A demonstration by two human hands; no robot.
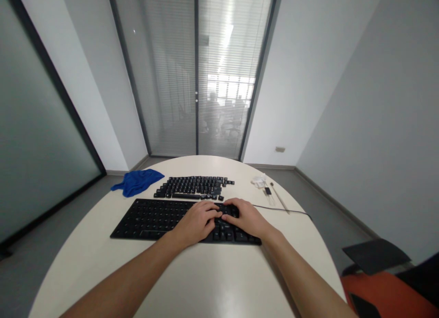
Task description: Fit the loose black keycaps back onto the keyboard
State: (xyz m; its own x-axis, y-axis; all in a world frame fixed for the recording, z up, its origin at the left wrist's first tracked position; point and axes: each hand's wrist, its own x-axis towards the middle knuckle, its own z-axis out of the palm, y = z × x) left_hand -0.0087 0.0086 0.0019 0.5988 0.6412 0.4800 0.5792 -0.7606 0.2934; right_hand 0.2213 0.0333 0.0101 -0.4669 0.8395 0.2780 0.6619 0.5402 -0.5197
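Note:
A black keyboard (151, 217) lies on the table, its left and middle part bare of keycaps, while keycaps sit on its right end. My left hand (199, 222) rests over the right half of it, fingers curled towards the right and thumb bent underneath. Whatever those fingers hold, if anything, is too small to make out. Close beside it, my right hand (248, 217) touches the keyboard's upper right part, thumb and forefinger apart with dark keys between them. Behind the keyboard, loose black keycaps (195, 185) are laid out in rows.
A blue cloth (139, 181) lies at the table's left. To the right are a thin brush-like stick (280, 199), a small black-ended tool (268, 190), clear plastic scraps (259, 181) and a cable (291, 210). An orange-seated chair (387, 293) stands by the round table (212, 281).

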